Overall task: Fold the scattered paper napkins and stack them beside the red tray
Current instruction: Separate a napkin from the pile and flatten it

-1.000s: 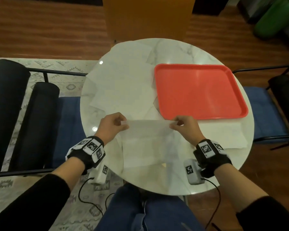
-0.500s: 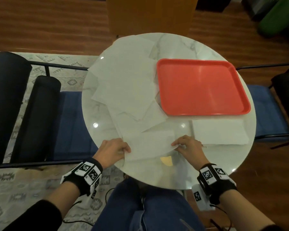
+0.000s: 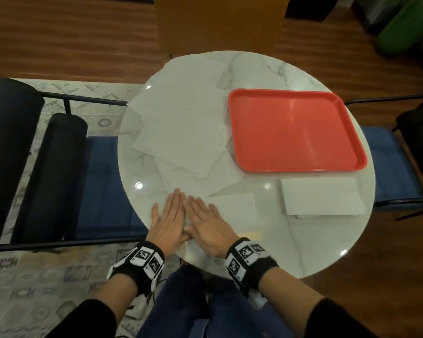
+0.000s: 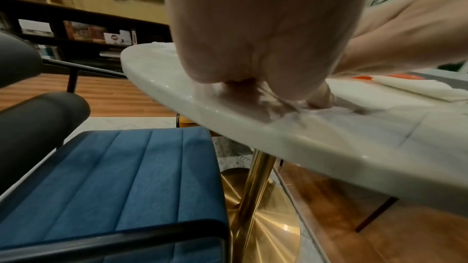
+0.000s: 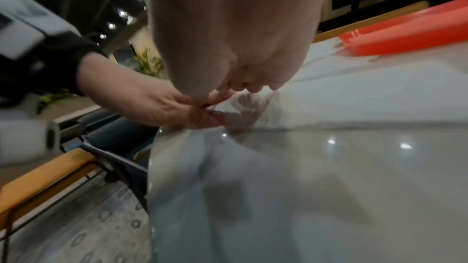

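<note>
The folded napkin (image 3: 232,211) lies at the near edge of the round marble table (image 3: 327,245), below the loose pile of unfolded napkins (image 3: 181,128) and left of the finished stack (image 3: 321,200), which sits just beside the near rim of the red tray (image 3: 296,129).

Risks judged from this state:
- If pressure is released unevenly, the thin paper may spring back and the crease may be lost.
- If the palms are swept outward too quickly, the upper layer may be dragged out of line with the lower, or wrinkled.
- The napkin lies close to the table edge; a sweep toward the body could carry it off the table.
- The far edge touches the unfolded napkins, so a neighbouring sheet may be caught and shifted.

Hand state:
- The left hand (image 3: 167,220) is laid flat, fingers straight and close together, pressed on the napkin's left part.
- The right hand (image 3: 206,223) is likewise flat and extended, pressed on the napkin just beside the left; the thumbs touch.
- Nothing is gripped or pinched by either hand.
</note>
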